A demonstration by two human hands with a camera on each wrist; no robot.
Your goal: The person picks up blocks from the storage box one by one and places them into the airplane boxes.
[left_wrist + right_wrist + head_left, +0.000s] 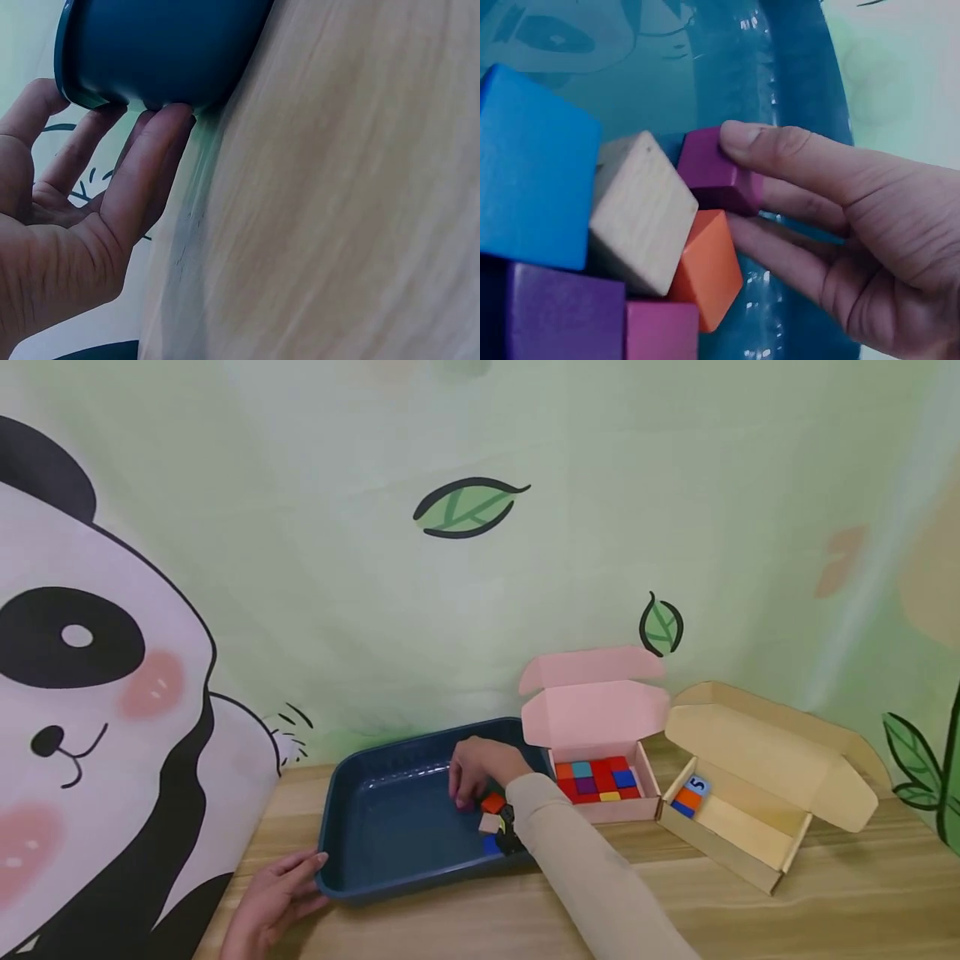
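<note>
The right hand (pixel 483 764) is inside a blue tray (pixel 375 827), at the tray's 2 o'clock. Its thumb and fingers are drawn narrow and pinch a magenta block (pixel 711 165). Seen from above, an orange block (pixel 492 802) lies just beside the held block at its 3 o'clock, a pale wooden block (pixel 490 823) at 4 and a blue block (pixel 491 845) at 5. It cannot be told whether the held block touches the wooden one.

The left hand (pixel 276 893) is at the tray's 8 o'clock corner. Its fingers are extended and apart, fingertips touching the tray's outer side and rim.

Beyond the tray, at 3 o'clock, stands a pink box (pixel 622 811), lid raised, holding packed coloured blocks (pixel 603 774). At that box's 4 o'clock is a brown box (pixel 720 850), lid raised; a few blocks (pixel 690 796), one marked 5, sit at its 10 o'clock end. All containers rest on a wooden table (pixel 525 910).
</note>
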